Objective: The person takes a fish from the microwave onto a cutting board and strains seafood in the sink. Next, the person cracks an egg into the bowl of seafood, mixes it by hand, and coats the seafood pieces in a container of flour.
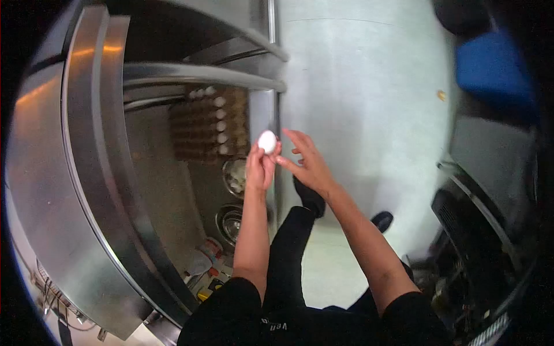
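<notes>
A white egg point(266, 142) rests in the fingers of my left hand point(262, 164), held up near the edge of the steel counter. Just to its right, my right hand point(306, 161) is spread with its fingers apart and nothing in it. Beyond my left hand, on a shelf under the counter, stands a stack of brown egg trays point(199, 130) with a row of white eggs showing along its side.
Metal bowls point(232, 222) sit on the lower shelf below the egg trays, near some packages point(210, 248). The steel counter point(43, 144) fills the left side. A blue container point(493, 66) stands at upper right on the pale floor point(358, 115).
</notes>
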The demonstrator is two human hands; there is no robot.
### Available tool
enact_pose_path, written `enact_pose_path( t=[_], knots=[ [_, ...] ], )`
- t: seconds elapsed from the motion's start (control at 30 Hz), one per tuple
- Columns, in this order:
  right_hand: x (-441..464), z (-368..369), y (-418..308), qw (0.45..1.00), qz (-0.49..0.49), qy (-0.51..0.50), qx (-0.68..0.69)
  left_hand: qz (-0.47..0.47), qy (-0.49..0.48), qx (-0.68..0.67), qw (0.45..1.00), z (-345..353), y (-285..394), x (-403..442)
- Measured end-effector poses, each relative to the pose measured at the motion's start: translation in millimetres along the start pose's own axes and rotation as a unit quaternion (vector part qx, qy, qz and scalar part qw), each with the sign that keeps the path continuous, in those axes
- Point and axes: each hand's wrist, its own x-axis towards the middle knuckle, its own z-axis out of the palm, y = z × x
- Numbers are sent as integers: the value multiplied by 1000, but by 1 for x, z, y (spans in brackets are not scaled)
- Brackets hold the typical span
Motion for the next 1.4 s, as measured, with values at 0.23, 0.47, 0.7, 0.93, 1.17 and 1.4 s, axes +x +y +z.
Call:
enact_pose_path(
  t=[0.23, 0.47, 0.7, 0.93, 1.17, 1.4],
  knots=[
    [-181, -140, -138, 989, -25, 143, -3, -181, -216, -59, 958, 232, -34, -151],
    [-406, -250, -312, 967, -51, 248, -21, -244, -427, 56, 869, 428, -23, -321],
    [-682, -219, -423, 843, -81, 524, -90, -436, -632, 132, 627, 545, -47, -522],
    [-879, -124, -443, 718, -47, 688, -99, -565, -690, 177, 416, 559, -62, -751],
    [-1126, -54, -428, 528, -84, 840, -92, -589, -716, 244, 285, 536, -88, -928],
    [-1550, -56, -317, 220, 141, 946, -189, -630, -665, 277, 289, 481, -216, -1105]
  ],
)
